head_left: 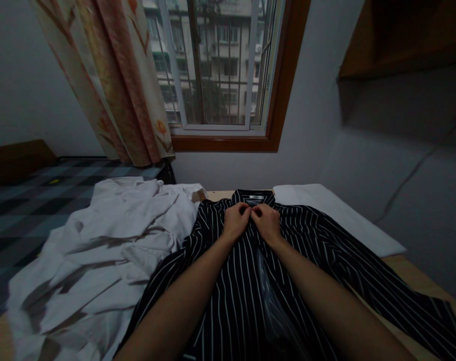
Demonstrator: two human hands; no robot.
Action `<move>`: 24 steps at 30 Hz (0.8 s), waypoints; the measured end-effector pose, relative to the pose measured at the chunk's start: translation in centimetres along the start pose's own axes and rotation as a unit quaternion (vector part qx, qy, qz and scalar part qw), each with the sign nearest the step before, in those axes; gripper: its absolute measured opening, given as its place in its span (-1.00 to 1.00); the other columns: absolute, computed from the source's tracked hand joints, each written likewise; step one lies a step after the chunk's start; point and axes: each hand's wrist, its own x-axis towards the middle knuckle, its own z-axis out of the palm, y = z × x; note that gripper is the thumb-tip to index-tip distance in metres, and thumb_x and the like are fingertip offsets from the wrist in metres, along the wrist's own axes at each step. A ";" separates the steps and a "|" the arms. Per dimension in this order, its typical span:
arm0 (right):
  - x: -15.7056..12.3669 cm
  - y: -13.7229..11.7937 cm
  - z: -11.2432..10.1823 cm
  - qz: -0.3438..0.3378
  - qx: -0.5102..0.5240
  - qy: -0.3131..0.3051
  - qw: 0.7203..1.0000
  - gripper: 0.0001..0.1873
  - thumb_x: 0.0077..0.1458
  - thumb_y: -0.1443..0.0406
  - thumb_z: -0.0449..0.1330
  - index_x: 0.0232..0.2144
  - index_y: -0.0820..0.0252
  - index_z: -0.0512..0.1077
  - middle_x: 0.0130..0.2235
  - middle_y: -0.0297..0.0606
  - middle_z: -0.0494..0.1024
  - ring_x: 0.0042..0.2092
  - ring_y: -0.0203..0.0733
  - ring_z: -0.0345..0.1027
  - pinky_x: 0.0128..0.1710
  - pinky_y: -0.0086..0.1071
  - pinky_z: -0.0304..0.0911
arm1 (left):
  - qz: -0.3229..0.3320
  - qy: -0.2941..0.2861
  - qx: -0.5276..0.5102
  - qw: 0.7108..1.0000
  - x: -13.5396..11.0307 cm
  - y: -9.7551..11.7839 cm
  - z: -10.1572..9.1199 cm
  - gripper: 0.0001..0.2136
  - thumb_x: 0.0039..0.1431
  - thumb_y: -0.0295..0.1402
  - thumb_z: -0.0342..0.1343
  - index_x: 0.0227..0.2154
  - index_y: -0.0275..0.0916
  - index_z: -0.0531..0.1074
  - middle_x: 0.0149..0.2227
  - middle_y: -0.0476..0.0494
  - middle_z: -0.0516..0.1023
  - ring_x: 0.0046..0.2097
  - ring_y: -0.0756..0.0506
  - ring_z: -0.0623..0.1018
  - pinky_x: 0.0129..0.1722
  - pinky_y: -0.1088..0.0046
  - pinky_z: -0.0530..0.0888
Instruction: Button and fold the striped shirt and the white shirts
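A black shirt with white stripes (235, 291) lies face up, its collar toward the window and its sleeves spread to both sides. Just below the collar, my left hand (236, 219) pinches the front edge of the shirt. My right hand (266, 221) pinches the opposite edge, and the fingertips of both hands nearly meet. Any button between them is too small to make out. Lower down, the shirt front falls open and its inside shows.
A heap of crumpled white cloth (111, 250) lies left of the shirt. Flat white material (336, 210) lies at the right on the wooden table (412, 273). A checked bed (21, 210) stands at the far left. Beyond are a curtain (115, 85) and a barred window (220, 65).
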 end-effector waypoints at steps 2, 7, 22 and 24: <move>0.0 0.0 0.1 -0.005 -0.001 -0.001 1.000 -0.82 0.11 0.31 0.10 -0.46 0.17 0.48 -0.38 -0.26 0.55 -0.31 -0.16 0.41 -0.26 -0.36 0.18 | 0.003 0.000 -0.007 1.000 0.1 -0.2 0.1 -0.88 0.16 -0.46 0.09 -0.32 -0.27 0.54 -0.29 -0.13 0.62 -0.23 -0.08 0.57 -0.13 0.43 0.43; 0.1 0.4 0.4 -0.004 0.022 -0.006 1.000 -0.83 0.10 0.32 0.09 -0.44 0.17 0.48 -0.36 -0.25 0.54 -0.30 -0.16 0.39 -0.24 -0.34 0.19 | 0.007 0.002 -0.009 1.000 0.3 -0.5 0.1 -0.87 0.19 -0.49 0.05 -0.34 -0.27 0.50 -0.31 -0.12 0.60 -0.25 -0.08 0.55 -0.16 0.42 0.42; 1.0 1.3 1.0 0.083 0.207 -0.049 0.974 -0.81 0.02 0.21 0.07 -0.48 0.17 0.42 -0.45 -0.30 0.50 -0.40 -0.18 0.34 -0.32 -0.35 0.23 | -0.037 0.022 -0.002 0.999 0.0 0.0 0.1 -0.88 0.08 -0.57 0.13 -0.34 -0.25 0.41 -0.38 -0.06 0.55 -0.30 -0.06 0.54 -0.20 0.44 0.42; 0.9 1.4 1.0 0.095 0.172 -0.022 0.980 -0.81 0.04 0.24 0.06 -0.43 0.19 0.43 -0.40 -0.24 0.52 -0.34 -0.15 0.35 -0.26 -0.32 0.24 | -0.025 0.049 0.041 0.998 -0.1 -0.1 0.0 -0.87 0.07 -0.53 0.15 -0.30 -0.26 0.41 -0.33 -0.10 0.55 -0.24 -0.09 0.53 -0.15 0.39 0.42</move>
